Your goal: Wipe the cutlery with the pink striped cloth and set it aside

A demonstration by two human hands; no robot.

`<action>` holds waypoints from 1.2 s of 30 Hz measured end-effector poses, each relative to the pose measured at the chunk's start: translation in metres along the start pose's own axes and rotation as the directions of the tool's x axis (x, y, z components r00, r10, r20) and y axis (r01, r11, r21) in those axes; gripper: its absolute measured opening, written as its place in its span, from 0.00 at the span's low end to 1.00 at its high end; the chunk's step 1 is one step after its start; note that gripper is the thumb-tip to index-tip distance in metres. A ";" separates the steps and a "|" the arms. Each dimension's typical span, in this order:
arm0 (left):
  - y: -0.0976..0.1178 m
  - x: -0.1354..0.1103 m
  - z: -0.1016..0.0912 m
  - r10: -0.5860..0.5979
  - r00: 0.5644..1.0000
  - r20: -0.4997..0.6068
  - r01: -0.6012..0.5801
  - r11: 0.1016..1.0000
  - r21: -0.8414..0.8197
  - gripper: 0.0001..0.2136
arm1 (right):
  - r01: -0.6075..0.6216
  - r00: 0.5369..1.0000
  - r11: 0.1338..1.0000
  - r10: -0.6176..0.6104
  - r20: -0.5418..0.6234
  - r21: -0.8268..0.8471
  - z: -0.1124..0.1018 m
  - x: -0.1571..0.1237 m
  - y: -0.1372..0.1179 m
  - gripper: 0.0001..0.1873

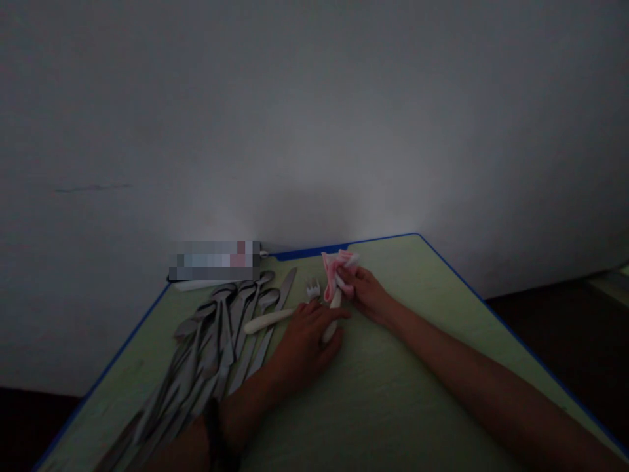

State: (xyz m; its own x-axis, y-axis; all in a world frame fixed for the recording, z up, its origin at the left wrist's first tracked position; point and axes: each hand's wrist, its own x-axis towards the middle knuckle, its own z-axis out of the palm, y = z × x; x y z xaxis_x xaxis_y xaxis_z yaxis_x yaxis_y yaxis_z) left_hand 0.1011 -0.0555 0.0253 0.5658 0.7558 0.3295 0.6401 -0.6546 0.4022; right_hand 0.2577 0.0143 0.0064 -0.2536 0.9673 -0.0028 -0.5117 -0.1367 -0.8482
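Note:
My left hand (312, 331) is closed around the pale handle (331, 328) of a piece of cutlery, whose head is hidden in a pink cloth (331, 272). My right hand (366, 292) pinches this folded cloth around the upper end of the cutlery. Just beyond my left knuckles lie the tines of a fork (313, 288). Another pale handle (268, 321) lies across the metal cutlery and runs toward my left hand; where it ends is hidden.
Several metal spoons (223, 292) and other pieces lie in a spread pile at left, with a knife (289, 285) along its right side. A blurred-out packet (216, 261) stands at the back left. The blue-edged green table (413, 328) meets a grey wall (314, 131).

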 end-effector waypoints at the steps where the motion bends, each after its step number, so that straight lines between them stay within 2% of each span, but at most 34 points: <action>1: 0.001 0.000 0.000 0.007 1.000 0.005 -0.007 1.000 0.002 0.11 | 0.010 1.000 1.000 -0.010 -0.008 -0.015 0.001 0.000 0.001 0.16; 6: 0.013 0.000 0.001 0.045 0.998 0.049 -0.044 0.998 -0.034 0.13 | -0.001 0.992 0.987 -0.019 -0.121 -0.158 0.003 -0.001 0.004 0.24; 8: 0.015 0.000 0.001 0.032 0.998 0.052 -0.029 0.998 -0.050 0.12 | -0.016 0.992 0.983 -0.008 -0.128 -0.185 0.002 -0.001 0.004 0.25; 14: 0.004 0.002 0.000 -0.027 0.999 -0.023 0.025 0.997 -0.068 0.09 | -0.067 0.992 0.998 0.068 0.104 -0.017 -0.001 -0.002 -0.003 0.16; 17: 0.000 0.003 0.001 -0.040 0.999 -0.023 0.038 0.997 -0.071 0.09 | -0.060 0.987 0.998 0.057 0.149 0.012 -0.003 -0.002 -0.003 0.16; 21: 0.000 0.004 0.001 -0.036 0.999 -0.014 0.035 0.997 -0.073 0.09 | 0.067 0.997 0.997 -0.069 0.045 0.044 -0.002 0.000 0.003 0.19; 25: 0.001 0.002 0.002 -0.001 1.000 0.000 0.001 0.997 -0.072 0.11 | 0.120 0.991 0.992 -0.123 -0.054 -0.044 -0.001 0.002 0.011 0.16; 30: 0.006 0.002 0.006 0.030 0.999 -0.030 -0.033 0.995 -0.096 0.12 | 0.126 0.972 0.986 -0.145 -0.183 -0.113 -0.004 0.006 0.016 0.21; 34: 0.007 0.005 0.008 0.030 0.997 -0.076 -0.037 0.995 -0.088 0.11 | 0.101 0.948 0.994 -0.105 -0.299 -0.031 -0.004 0.010 0.012 0.24; 36: 0.006 0.006 0.007 0.030 0.995 -0.096 -0.037 0.997 -0.070 0.11 | 0.083 0.955 0.996 -0.067 -0.289 0.043 -0.002 0.011 0.009 0.25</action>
State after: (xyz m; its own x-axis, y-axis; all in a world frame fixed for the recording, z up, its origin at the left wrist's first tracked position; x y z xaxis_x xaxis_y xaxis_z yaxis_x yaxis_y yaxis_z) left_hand 0.1118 -0.0552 0.0236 0.5326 0.7339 0.4216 0.5807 -0.6793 0.4488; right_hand 0.2521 0.0239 -0.0018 0.0290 0.9947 -0.0987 -0.5656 -0.0650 -0.8221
